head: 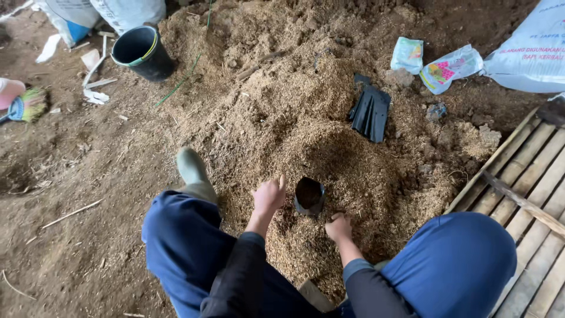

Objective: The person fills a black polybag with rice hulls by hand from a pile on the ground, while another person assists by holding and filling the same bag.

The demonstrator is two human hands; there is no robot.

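A small black plastic grow bag (309, 196) stands upright and open on a heap of brown husk and soil mix (294, 118), with dark filling inside it. My left hand (269, 195) rests on the mix just left of the bag, fingers curled, and whether it holds any mix is hidden. My right hand (339, 227) is a fist pressed into the mix below and right of the bag. Neither hand touches the bag. A stack of flat black grow bags (370, 111) lies on the heap farther back.
A black bucket (143, 53) stands at the back left near white sacks (106, 13). Two small printed packets (432, 63) and a white sack (529, 50) lie at the back right. A bamboo slat platform (524, 194) runs along the right. My green boot (191, 168) rests by the heap.
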